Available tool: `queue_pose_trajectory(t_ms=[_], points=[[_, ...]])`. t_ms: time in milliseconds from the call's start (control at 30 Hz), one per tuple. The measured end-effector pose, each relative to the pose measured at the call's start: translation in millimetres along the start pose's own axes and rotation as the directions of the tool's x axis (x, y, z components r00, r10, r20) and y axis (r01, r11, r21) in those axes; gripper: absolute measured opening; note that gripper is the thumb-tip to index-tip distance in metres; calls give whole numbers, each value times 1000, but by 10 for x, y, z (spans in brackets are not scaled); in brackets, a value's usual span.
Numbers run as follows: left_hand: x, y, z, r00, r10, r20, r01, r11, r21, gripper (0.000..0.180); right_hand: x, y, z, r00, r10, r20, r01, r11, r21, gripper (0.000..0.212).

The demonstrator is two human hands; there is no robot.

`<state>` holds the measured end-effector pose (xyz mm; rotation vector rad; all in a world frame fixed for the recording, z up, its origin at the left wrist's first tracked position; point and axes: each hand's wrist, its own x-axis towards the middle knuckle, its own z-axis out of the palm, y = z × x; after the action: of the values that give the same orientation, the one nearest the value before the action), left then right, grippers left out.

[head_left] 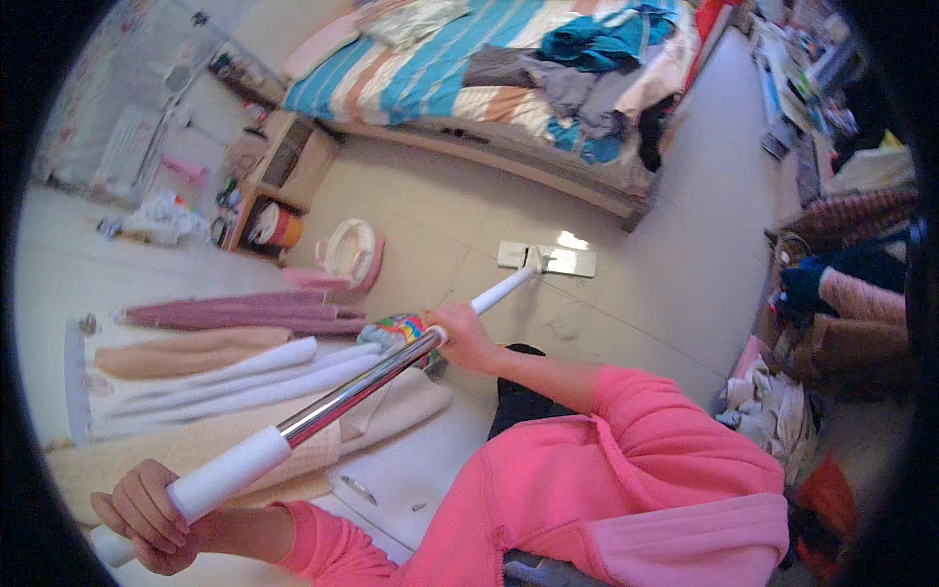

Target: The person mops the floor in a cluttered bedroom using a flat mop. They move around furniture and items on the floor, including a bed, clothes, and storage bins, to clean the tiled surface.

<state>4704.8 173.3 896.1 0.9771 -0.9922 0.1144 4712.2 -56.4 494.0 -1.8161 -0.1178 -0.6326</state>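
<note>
A flat mop (357, 391) with a white and chrome pole slants across the view, from the lower left up to its rectangular white head (569, 261) on the tiled floor. Round the white grip at the pole's top end, my left hand (152, 514) is closed. My right hand (462, 338) grips the pole farther down, where the chrome part meets the white lower tube. The mop head lies flat, a little way in front of the bed's wooden frame. Pink sleeves cover my upper arms.
Beyond the mop head stands a bed (469, 137) with a striped cover and heaped clothes. A pink-and-white potty seat (350, 256) sits on the floor by a wooden shelf (293, 161). Towels and garments (245, 313) hang at the left. Clutter and clothes (778, 411) line the right side.
</note>
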Motion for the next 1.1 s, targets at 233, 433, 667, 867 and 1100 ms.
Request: queue_pose_trajectory(t_ms=[233,433,667,867,1100], points=[[-114,-120,-93,932,-47,358,76,995,-65,28,604,334,549,994,-96,59,93,994,52,27],[-360,-621,136,992,-75,103,4,824,566,25,966,561,1239,967,57,247,-98,983,158,24],[-459,-312,417,996,90,9,-73,737,672,16,604,285,1161,922,-43,385,-47,974,221,21],[-361,127,770,966,196,-169,-62,809,585,18,212,24,531,924,9,382,-79,983,168,17],[-386,534,1105,943,210,-258,-18,806,592,26,-442,-360,-296,862,18,507,-103,985,140,15]])
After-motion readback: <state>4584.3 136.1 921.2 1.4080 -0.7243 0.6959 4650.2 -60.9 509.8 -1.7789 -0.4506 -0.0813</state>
